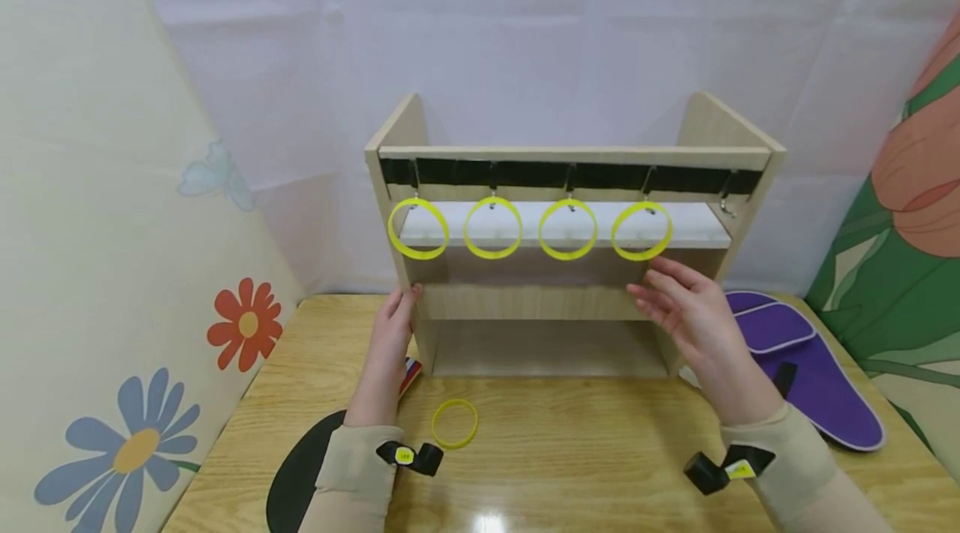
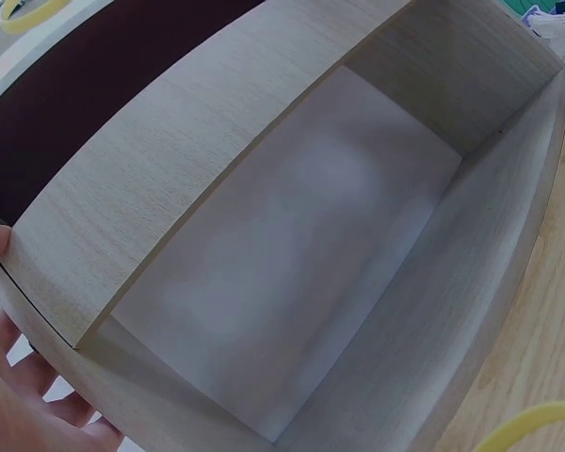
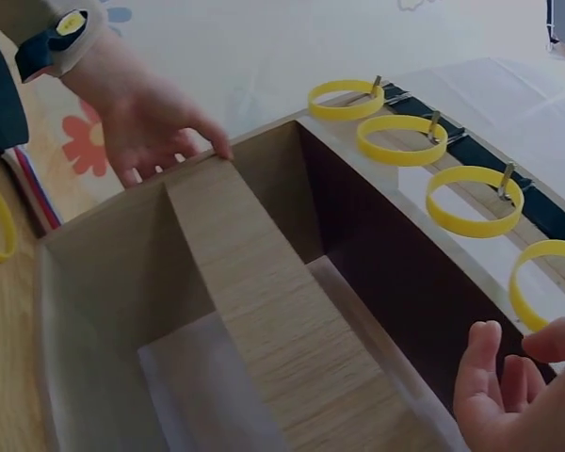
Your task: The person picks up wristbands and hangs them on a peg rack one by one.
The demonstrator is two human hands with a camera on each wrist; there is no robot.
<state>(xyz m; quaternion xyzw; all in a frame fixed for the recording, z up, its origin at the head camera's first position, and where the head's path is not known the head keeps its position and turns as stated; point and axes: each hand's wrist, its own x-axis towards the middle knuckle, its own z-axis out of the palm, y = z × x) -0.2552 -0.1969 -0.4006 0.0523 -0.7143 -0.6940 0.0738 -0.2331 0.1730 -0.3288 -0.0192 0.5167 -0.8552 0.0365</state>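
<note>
A light wooden desk shelf [image 1: 525, 303] stands on the table, with a black strip [image 1: 532, 174] of small metal hooks along its upper front. Several yellow rings hang from the hooks, among them the rightmost ring [image 1: 633, 256]; a bare hook [image 1: 726, 206] is at the right end. My left hand [image 1: 390, 324] grips the shelf's left side panel, thumb on the front edge and fingers on the outer face. Just below the rightmost ring is my right hand [image 1: 693, 316], fingers loosely bent, holding nothing. Another yellow ring [image 1: 455, 445] lies on the table.
To the right of the shelf lies a purple case [image 1: 832, 391] with white piping. A white shuttlecock [image 2: 557, 33] is beyond the shelf's far end. Near my left forearm are a black rounded object [image 1: 296, 475] and a striped item [image 1: 409, 376]. A white cloth [image 1: 525, 41] hangs behind.
</note>
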